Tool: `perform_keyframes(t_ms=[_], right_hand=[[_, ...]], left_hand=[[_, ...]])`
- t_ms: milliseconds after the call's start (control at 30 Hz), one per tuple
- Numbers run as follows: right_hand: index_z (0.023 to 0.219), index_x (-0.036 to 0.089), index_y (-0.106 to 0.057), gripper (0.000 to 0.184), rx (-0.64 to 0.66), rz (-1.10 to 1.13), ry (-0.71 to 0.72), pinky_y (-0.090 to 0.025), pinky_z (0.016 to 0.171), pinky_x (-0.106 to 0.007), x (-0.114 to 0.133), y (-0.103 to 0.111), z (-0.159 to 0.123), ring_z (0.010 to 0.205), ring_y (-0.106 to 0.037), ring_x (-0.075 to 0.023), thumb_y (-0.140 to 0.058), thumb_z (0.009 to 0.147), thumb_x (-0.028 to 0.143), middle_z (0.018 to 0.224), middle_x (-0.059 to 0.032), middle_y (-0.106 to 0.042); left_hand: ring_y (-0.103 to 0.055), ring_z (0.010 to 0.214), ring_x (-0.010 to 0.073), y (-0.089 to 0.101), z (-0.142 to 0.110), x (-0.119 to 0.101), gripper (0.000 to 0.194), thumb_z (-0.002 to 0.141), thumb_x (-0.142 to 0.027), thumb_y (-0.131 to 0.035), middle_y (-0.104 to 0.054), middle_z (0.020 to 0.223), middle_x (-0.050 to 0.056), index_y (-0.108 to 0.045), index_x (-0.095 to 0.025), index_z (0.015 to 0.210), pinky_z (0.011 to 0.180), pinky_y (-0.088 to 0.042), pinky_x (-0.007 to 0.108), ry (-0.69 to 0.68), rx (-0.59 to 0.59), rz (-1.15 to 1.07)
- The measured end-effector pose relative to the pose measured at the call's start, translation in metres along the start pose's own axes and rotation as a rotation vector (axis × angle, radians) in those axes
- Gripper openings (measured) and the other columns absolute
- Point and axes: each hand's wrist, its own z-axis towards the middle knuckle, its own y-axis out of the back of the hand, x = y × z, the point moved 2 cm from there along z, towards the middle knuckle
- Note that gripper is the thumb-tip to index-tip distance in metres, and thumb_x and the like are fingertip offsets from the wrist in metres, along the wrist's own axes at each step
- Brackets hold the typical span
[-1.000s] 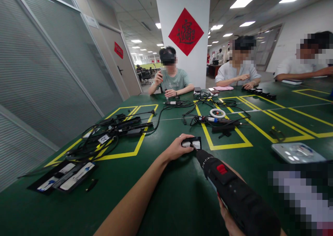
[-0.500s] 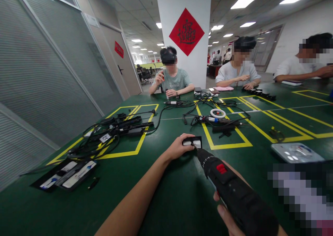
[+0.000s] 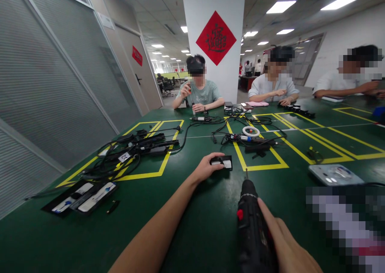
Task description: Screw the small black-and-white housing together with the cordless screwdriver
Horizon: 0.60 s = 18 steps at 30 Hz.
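My left hand (image 3: 208, 167) grips the left end of a small black tray-like part (image 3: 227, 163) with white pieces inside, low over or on the green table; I cannot tell which. My fingers hide its left side. Wrapped around a black cordless drill (image 3: 255, 229) with a red switch is my right hand (image 3: 285, 237). The thin bit of the drill points away from me, to the right of the black part and apart from it.
Left lie a heap of black cables and parts (image 3: 144, 146) and two flat black cases (image 3: 93, 197). Ahead are a white ring (image 3: 250, 131) and a wired tool (image 3: 240, 138). A grey metal box (image 3: 335, 174) sits at right. Several people sit across the green table (image 3: 195, 241).
The drill has swung away from the black part, its bit no longer touching it and now pointing more straight ahead. My left hand keeps its hold on the part.
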Motion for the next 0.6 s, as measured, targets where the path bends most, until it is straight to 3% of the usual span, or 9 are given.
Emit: perform_keyframes(t_ms=[100, 167, 300, 400, 467, 533, 600], right_hand=[[0.143, 0.027, 0.002, 0.097, 0.141, -0.151, -0.074, -0.051, 0.073, -0.043, 0.005, -0.012, 0.006, 0.098, -0.060, -0.0334, -0.052, 0.065, 0.008, 0.118, -0.0165, -0.044], [0.143, 0.025, -0.002, 0.100, 0.180, -0.200, -0.074, -0.049, 0.078, -0.043, 0.008, -0.019, 0.009, 0.106, -0.054, -0.0338, -0.054, 0.061, 0.002, 0.123, -0.0176, -0.040], [0.143, 0.017, -0.002, 0.097, 0.164, -0.244, -0.093, -0.049, 0.079, -0.044, 0.021, -0.022, 0.007, 0.103, -0.054, -0.0330, -0.060, 0.066, 0.010, 0.127, -0.0202, -0.037], [0.144, 0.014, -0.008, 0.094, 0.192, -0.293, -0.129, -0.048, 0.077, -0.049, 0.034, -0.010, 0.003, 0.101, -0.053, -0.0354, -0.063, 0.069, 0.026, 0.122, -0.0197, -0.043], [0.142, 0.016, -0.022, 0.084, 0.096, -0.374, -0.056, -0.046, 0.078, -0.052, 0.041, 0.005, 0.010, 0.102, -0.051, -0.0374, -0.060, 0.071, 0.039, 0.120, -0.0184, -0.048], [0.138, 0.017, -0.034, 0.067, -0.130, -0.403, 0.122, -0.045, 0.081, -0.051, 0.049, 0.022, 0.030, 0.099, -0.053, -0.0350, -0.051, 0.079, 0.046, 0.119, -0.0163, -0.051], [0.131, 0.014, -0.042, 0.059, -0.315, -0.364, 0.255, -0.050, 0.068, -0.046, 0.054, 0.033, 0.063, 0.083, -0.059, -0.0308, -0.047, 0.083, 0.047, 0.103, -0.0146, -0.057]], left_hand=[[-0.057, 0.088, 0.0180, 0.001, -0.003, -0.002, 0.040, 0.070, -0.026, -0.062, -0.062, 0.101, 0.005, -0.057, -0.017, 0.108, 0.079, -0.043, 0.029, 0.044, -0.019, -0.070], [-0.057, 0.084, 0.0176, 0.001, -0.004, -0.004, 0.035, 0.069, -0.028, -0.062, -0.063, 0.096, 0.005, -0.061, -0.016, 0.102, 0.076, -0.042, 0.028, 0.070, -0.043, -0.074], [-0.056, 0.083, 0.0184, 0.000, -0.004, -0.006, 0.031, 0.068, -0.033, -0.061, -0.064, 0.091, 0.005, -0.065, -0.015, 0.093, 0.074, -0.041, 0.028, 0.110, -0.093, -0.064], [-0.057, 0.082, 0.0197, -0.001, -0.003, -0.006, 0.033, 0.068, -0.037, -0.059, -0.065, 0.089, 0.006, -0.066, -0.015, 0.091, 0.072, -0.041, 0.029, 0.168, -0.116, -0.068], [-0.057, 0.081, 0.0196, -0.001, -0.002, -0.006, 0.033, 0.067, -0.038, -0.059, -0.065, 0.089, 0.006, -0.066, -0.015, 0.090, 0.072, -0.041, 0.029, 0.182, -0.122, -0.062], [-0.057, 0.081, 0.0191, -0.001, -0.003, -0.007, 0.032, 0.067, -0.037, -0.059, -0.065, 0.088, 0.005, -0.067, -0.015, 0.089, 0.073, -0.041, 0.029, 0.171, -0.118, -0.059], [-0.057, 0.081, 0.0186, 0.000, -0.003, -0.008, 0.032, 0.067, -0.036, -0.060, -0.065, 0.088, 0.005, -0.066, -0.014, 0.089, 0.073, -0.041, 0.028, 0.159, -0.107, -0.057]])
